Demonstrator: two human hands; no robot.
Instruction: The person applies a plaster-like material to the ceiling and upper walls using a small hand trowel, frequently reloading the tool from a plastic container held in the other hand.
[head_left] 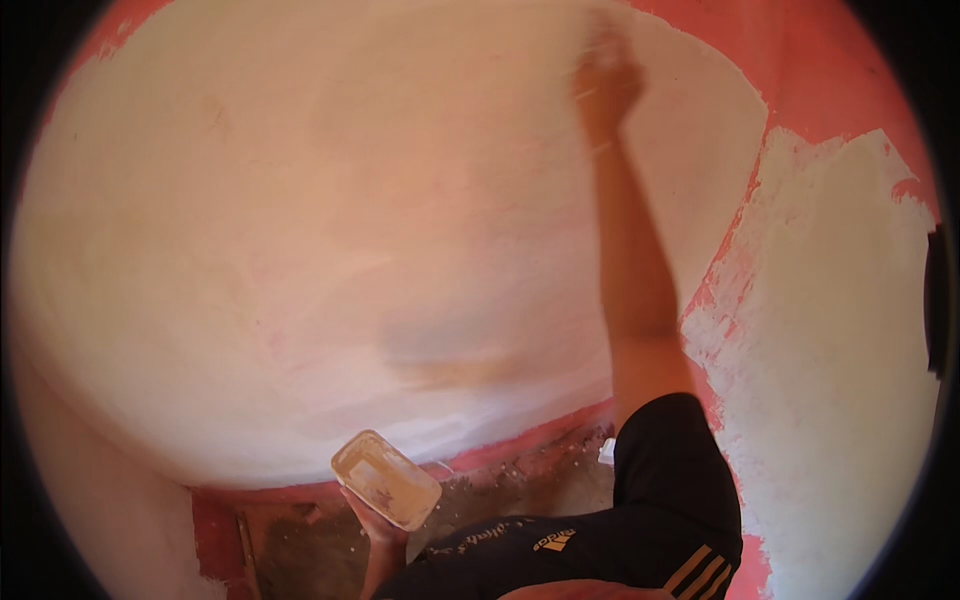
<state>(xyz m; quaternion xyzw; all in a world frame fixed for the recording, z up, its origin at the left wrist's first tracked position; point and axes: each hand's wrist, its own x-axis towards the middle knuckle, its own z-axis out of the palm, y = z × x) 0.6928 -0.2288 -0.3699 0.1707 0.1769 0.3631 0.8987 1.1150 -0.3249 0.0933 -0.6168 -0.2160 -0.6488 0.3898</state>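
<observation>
Wall fills most of view: broad pale, cream-white coated wall [300,220], smooth w/ faint pinkish patches, a darker tan smudge low centre. Salmon-red undercoat strip [820,70] shows along top right edge, down the corner line and in a band at wall base. Second wall face on right, patchy white coat over red [840,330], rough brush edges, red showing thru near the corner.

Right hand [604,85] raised high vs. cream wall, arm fully stretched up from lower frame; hand blurred, closed round something pale but can't tell what, grip detail not readable. Appears at or touching the wall surface near upper edge of coated area.

Left hand [375,520] low, near bottom centre, fingers wrapped under a shallow rectangular off-white plastic tray [385,478], smeared w/ whitish paste, tilted, open side facing up toward camera. Tray held clear of wall, just above floor strip.

Dark dusty floor [470,500] at wall foot, speckled w/ white flecks. Black short sleeve w/ pale stripes [680,500] at lower right.
</observation>
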